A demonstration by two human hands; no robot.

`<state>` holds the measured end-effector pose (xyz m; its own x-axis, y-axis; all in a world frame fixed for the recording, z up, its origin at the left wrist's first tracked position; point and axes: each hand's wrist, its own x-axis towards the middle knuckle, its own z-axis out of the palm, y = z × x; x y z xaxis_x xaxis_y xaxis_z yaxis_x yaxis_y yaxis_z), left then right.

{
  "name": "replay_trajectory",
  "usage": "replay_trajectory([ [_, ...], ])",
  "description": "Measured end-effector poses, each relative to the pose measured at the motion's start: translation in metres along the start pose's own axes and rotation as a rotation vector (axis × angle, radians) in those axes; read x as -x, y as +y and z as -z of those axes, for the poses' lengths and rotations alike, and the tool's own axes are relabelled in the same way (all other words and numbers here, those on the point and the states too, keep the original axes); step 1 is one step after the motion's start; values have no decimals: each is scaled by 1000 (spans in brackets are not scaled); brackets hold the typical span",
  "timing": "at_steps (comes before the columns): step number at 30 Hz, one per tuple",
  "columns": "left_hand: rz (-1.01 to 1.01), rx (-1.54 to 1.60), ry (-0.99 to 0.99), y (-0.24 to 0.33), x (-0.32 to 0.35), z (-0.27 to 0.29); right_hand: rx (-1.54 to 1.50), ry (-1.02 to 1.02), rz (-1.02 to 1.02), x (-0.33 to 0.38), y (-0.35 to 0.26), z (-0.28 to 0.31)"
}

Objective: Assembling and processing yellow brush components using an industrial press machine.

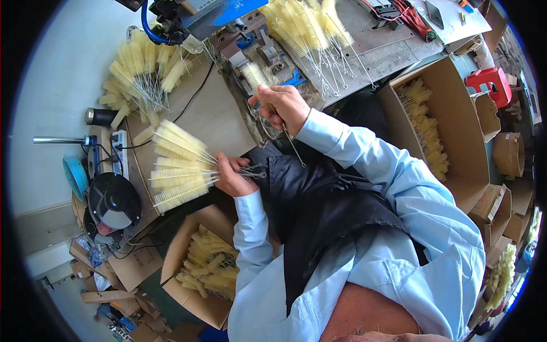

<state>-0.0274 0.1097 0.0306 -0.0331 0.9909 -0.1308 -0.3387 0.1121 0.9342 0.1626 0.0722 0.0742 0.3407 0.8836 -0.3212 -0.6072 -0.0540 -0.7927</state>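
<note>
My left hand [231, 176] is closed round the wire stems of several pale yellow bottle brushes [183, 171], whose bristle heads fan out to the left. Pinched in my right hand [285, 107] is a single bottle brush [254, 77], its head pointing up and away from me, its looped wire stem hanging below the hand. That brush's head lies in front of a metal machine fixture [268, 54] with blue parts on the bench. The fixture partly hides behind the brush and my fingers.
Piles of brushes lie on the bench at left [142, 71] and at the back [307, 28]. Brush-filled cardboard boxes stand at lower left [196, 299] and right [456, 108]. A power strip [119, 151], a black cable [196, 94] and a red container [490, 85] are also around.
</note>
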Motion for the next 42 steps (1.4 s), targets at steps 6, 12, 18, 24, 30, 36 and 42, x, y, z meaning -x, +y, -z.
replay_trajectory([
  [6, -100, -33, -9, 5, -53, -21, -78, -25, -125, -22, -8, -6],
  [12, -112, -69, -1, -7, -66, -29, -176, -47, -195, -43, -19, -4],
  [18, -120, -32, -56, -10, -67, -25, -206, -65, -280, -45, -33, 2],
  [24, -122, -56, -68, -9, -66, -28, -318, -98, -284, -45, -24, -7],
  [30, -143, -107, -96, -12, -67, -22, -217, -61, -221, -37, -1, -18],
  [36, -90, -113, -70, -10, -63, -26, 8, 54, 65, -15, 6, -6],
  [42, -128, -121, -64, -1, -54, -35, 79, 270, 187, -13, 3, 36],
])
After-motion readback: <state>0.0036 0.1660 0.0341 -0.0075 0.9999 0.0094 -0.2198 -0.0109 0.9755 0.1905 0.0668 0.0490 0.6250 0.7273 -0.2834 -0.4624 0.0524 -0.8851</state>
